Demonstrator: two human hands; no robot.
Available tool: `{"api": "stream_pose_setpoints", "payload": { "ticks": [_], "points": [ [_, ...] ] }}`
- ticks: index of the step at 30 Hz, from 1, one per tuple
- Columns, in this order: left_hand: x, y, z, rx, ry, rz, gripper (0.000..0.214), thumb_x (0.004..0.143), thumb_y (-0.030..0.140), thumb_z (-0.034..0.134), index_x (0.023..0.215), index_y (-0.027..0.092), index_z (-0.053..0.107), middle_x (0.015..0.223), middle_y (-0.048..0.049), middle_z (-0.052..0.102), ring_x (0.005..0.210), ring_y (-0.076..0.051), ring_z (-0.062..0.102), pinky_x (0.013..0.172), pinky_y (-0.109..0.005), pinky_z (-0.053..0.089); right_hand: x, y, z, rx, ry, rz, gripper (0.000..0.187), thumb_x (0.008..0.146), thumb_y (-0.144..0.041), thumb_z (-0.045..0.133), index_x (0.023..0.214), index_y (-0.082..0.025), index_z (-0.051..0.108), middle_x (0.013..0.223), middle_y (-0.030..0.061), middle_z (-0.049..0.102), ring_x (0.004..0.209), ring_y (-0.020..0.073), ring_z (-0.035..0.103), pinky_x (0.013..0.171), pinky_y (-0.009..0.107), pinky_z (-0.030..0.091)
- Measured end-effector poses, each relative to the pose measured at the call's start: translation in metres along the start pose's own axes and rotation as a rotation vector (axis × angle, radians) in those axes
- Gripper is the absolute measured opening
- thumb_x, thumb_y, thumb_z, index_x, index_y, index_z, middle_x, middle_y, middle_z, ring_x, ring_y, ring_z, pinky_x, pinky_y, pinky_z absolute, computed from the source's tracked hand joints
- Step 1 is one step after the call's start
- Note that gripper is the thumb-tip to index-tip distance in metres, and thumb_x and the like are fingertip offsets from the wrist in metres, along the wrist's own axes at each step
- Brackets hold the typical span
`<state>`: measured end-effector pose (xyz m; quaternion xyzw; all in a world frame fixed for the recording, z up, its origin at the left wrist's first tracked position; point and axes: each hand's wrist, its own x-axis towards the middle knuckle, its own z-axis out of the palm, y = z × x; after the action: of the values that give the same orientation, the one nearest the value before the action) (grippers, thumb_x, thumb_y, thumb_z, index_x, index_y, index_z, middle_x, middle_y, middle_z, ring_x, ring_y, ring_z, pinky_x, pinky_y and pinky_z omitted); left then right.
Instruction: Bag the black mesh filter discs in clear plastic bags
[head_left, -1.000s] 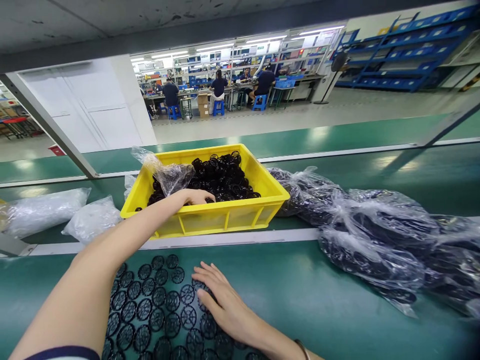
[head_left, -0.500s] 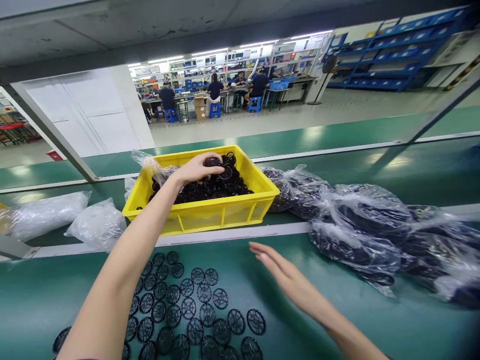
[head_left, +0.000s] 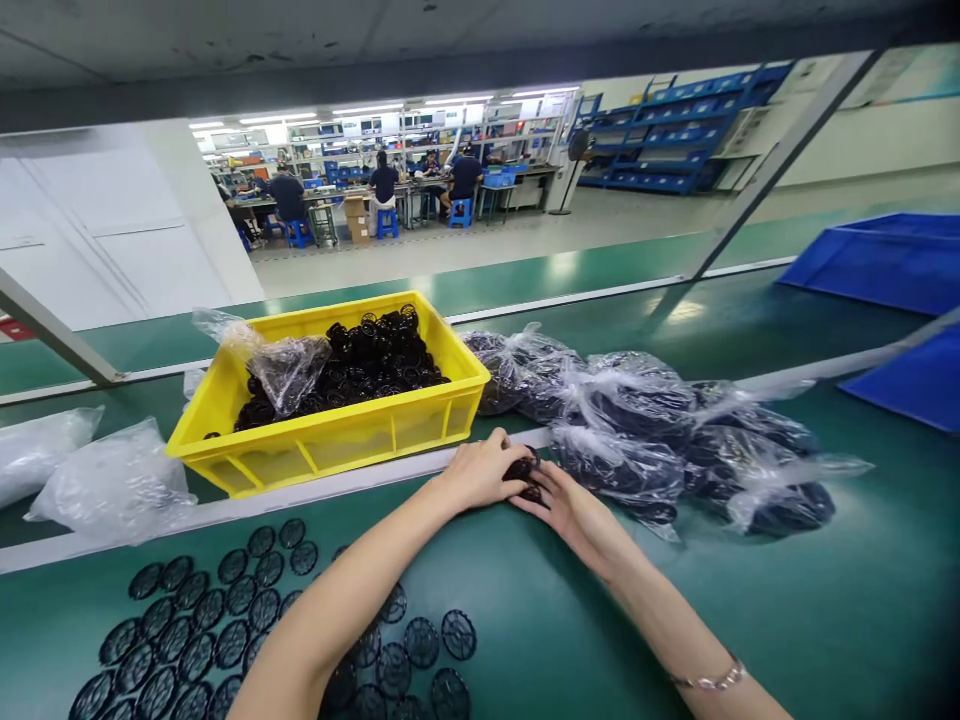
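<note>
My left hand (head_left: pixel 480 474) is closed around a small bunch of black spoked plastic wheels (head_left: pixel 523 468), held over the green work surface just right of the yellow bin. From the right, my right hand (head_left: pixel 574 512) meets the same bunch, its fingers curved against the wheels. How many wheels are in the bunch is hidden by the fingers. The yellow bin (head_left: pixel 397 437) holds a heap of similar black wheels (head_left: pixel 382 350), with a clear plastic bag (head_left: pixel 289 370) lying at its left part. Below my left forearm, many more wheels (head_left: pixel 196 655) lie flat in loose rows.
Tied clear bags of black parts (head_left: pixel 637 400) lie right of the bin. White plastic bags (head_left: pixel 112 485) sit at its left. Blue bins (head_left: pixel 885 260) stand at far right. A slanted metal post (head_left: pixel 780 165) rises behind. Several people sit at benches in the background.
My left hand has come out of the yellow bin with black wheels and moved right to meet my right hand. The view has swung right, bringing blue bins into sight.
</note>
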<state>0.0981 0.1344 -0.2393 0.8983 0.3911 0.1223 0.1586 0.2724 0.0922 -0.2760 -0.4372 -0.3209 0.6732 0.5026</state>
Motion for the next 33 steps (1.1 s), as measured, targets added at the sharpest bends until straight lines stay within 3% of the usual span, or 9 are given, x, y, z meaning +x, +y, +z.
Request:
{"api": "stream_pose_setpoints", "payload": {
  "ticks": [3, 6, 9, 13, 17, 21, 28, 33],
  "points": [
    [-0.006, -0.003, 0.002, 0.038, 0.026, 0.037, 0.052, 0.092, 0.044, 0.062, 0.138, 0.022, 0.047, 0.131, -0.0126, 0.053, 0.112, -0.031, 0.06, 0.087, -0.042, 0.054, 0.004, -0.002, -0.02, -0.404, 0.039, -0.147, 0.032, 0.084, -0.041, 0.069, 0.11, -0.022, 0.066, 0.117, 0.0072, 0.067, 0.106, 0.0252, 0.066, 0.08, 0.04, 0.065],
    [-0.013, -0.007, 0.002, 0.043, 0.027, 0.09, 0.068, 0.085, 0.049, 0.07, 0.14, 0.02, 0.043, 0.135, -0.0154, 0.054, 0.123, -0.033, 0.054, 0.095, -0.047, 0.051, 0.001, -0.007, -0.032, -0.832, 0.09, -0.272, 0.038, 0.085, -0.048, 0.063, 0.109, -0.02, 0.065, 0.103, 0.0092, 0.07, 0.091, 0.0261, 0.069, 0.065, 0.037, 0.063],
    [-0.026, -0.014, 0.0, 0.02, 0.036, 0.125, 0.079, 0.08, 0.052, 0.074, 0.143, 0.02, 0.039, 0.141, -0.0164, 0.053, 0.131, -0.032, 0.05, 0.106, -0.047, 0.044, -0.005, -0.009, -0.033, -1.137, 0.06, -0.398, 0.036, 0.09, -0.051, 0.053, 0.105, -0.021, 0.066, 0.096, 0.009, 0.071, 0.082, 0.025, 0.069, 0.066, 0.037, 0.059],
    [-0.054, -0.025, -0.004, -0.028, 0.085, 0.13, 0.092, 0.078, 0.057, 0.074, 0.148, 0.016, 0.032, 0.152, -0.022, 0.042, 0.142, -0.033, 0.038, 0.115, -0.049, 0.036, -0.021, -0.005, -0.022, -1.385, 0.015, -0.478, 0.039, 0.094, -0.056, 0.048, 0.107, -0.023, 0.064, 0.097, 0.0081, 0.069, 0.076, 0.0227, 0.068, 0.062, 0.034, 0.055],
    [-0.091, -0.031, -0.008, -0.03, 0.132, 0.099, 0.088, 0.083, 0.054, 0.07, 0.151, 0.016, 0.028, 0.154, -0.0221, 0.038, 0.143, -0.033, 0.037, 0.116, -0.051, 0.035, -0.043, 0.004, -0.012, -1.498, -0.033, -0.546, 0.043, 0.097, -0.058, 0.042, 0.116, -0.024, 0.059, 0.104, 0.009, 0.066, 0.077, 0.0222, 0.069, 0.053, 0.031, 0.053],
    [-0.117, -0.025, -0.009, -0.006, 0.173, 0.081, 0.052, 0.095, 0.041, 0.058, 0.14, 0.019, 0.043, 0.136, -0.0143, 0.056, 0.127, -0.028, 0.052, 0.105, -0.045, 0.047, -0.061, 0.013, -0.008, -1.545, -0.09, -0.668, 0.04, 0.103, -0.049, 0.033, 0.122, -0.025, 0.057, 0.109, 0.0096, 0.063, 0.068, 0.0183, 0.066, 0.051, 0.029, 0.052],
    [-0.125, -0.015, -0.004, 0.072, 0.217, 0.065, 0.033, 0.096, 0.033, 0.057, 0.126, 0.019, 0.054, 0.123, -0.0113, 0.062, 0.114, -0.028, 0.056, 0.096, -0.044, 0.052, -0.068, 0.018, -0.005, -1.662, -0.054, -0.844, 0.036, 0.104, -0.036, 0.035, 0.118, -0.023, 0.065, 0.103, 0.0118, 0.063, 0.083, 0.0226, 0.068, 0.064, 0.032, 0.057],
    [-0.13, -0.013, -0.005, 0.075, 0.234, 0.077, 0.031, 0.097, 0.035, 0.056, 0.123, 0.018, 0.057, 0.122, -0.0112, 0.063, 0.115, -0.027, 0.055, 0.098, -0.044, 0.051, -0.094, 0.037, 0.012, -1.655, -0.211, -0.923, 0.035, 0.102, -0.026, 0.038, 0.122, -0.021, 0.066, 0.091, 0.0104, 0.063, 0.076, 0.0212, 0.065, 0.066, 0.034, 0.057]
  ]
}}
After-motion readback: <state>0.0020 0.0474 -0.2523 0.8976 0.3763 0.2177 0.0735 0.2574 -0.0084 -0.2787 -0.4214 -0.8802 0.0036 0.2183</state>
